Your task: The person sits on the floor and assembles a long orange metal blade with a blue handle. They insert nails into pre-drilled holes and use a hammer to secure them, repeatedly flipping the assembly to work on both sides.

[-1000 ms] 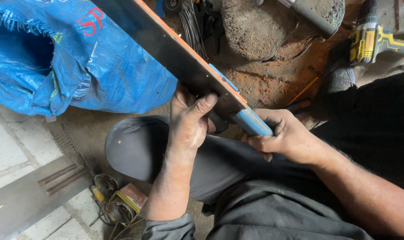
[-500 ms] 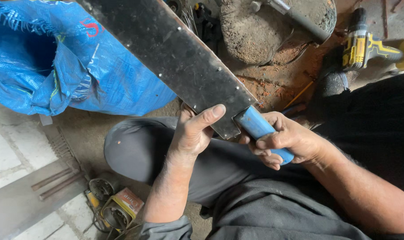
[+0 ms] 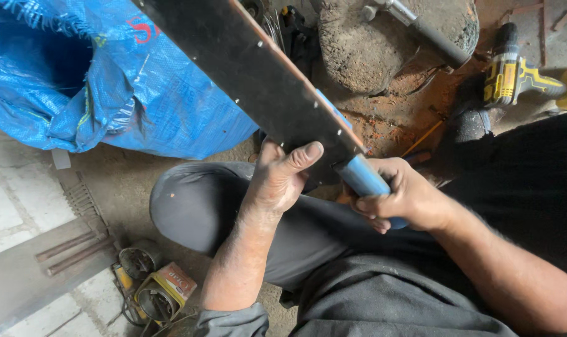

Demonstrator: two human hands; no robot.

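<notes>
Over dusty floor (image 3: 127, 181), right hand (image 3: 399, 196) grips blade's blue handle (image 3: 364, 178)

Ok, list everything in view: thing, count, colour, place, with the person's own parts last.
dark panel: one, black with an orange edge and small pale studs, slanting from top left to centre
blue handle: one, light blue, at the panel's lower end
woven sack: one, blue, upper left on the floor
cordless drill: one, yellow and black, upper right
stone block: one, grey-brown, top centre
metal pipe: one, grey, lying on the block
small tins: two, rusty orange, lower left
floor slab: one, grey, bottom left
left hand: one, thumb pressed on the panel
right hand: one, grip closed round the blue handle
</notes>
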